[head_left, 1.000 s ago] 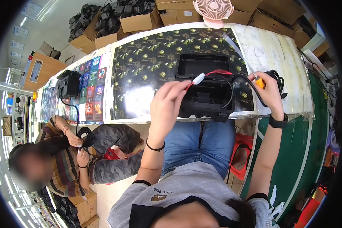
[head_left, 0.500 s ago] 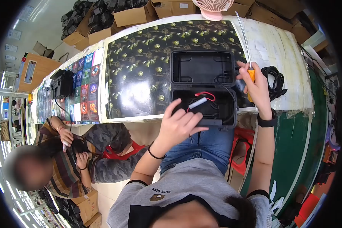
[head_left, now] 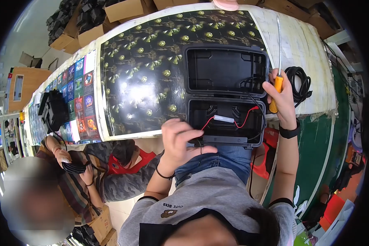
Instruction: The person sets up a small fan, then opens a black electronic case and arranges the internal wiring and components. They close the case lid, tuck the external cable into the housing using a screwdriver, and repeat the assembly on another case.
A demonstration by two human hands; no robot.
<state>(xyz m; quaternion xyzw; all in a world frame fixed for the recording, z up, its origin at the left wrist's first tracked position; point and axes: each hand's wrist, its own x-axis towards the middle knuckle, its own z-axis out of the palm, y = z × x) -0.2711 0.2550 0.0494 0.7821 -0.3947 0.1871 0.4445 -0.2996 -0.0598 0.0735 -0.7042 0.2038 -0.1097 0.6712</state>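
An open black plastic case [head_left: 225, 71] lies at the table's front edge, its lid half farther away. Inside the nearer half sits a white connector [head_left: 224, 119] joined to thin red wires [head_left: 245, 121]. My left hand [head_left: 179, 143] is at the case's left front corner, fingers apart and nothing visible between them. A screwdriver with an orange handle [head_left: 277, 84] points away from me, held in my right hand [head_left: 283, 98] beside the right side of the case. A coiled black cable [head_left: 299, 87] lies just right of that hand.
On the left, a seated person [head_left: 80, 184] holds a coiled cable [head_left: 74, 167] near another black case [head_left: 53, 110] on the table. Cardboard boxes [head_left: 125, 10] stand beyond the far edge. Part of a pink fan base [head_left: 226, 5] shows at the top.
The connector has left my left hand and rests in the case. My left hand has moved down and left. The screwdriver has swung upright in my right hand. The case appears farther right.
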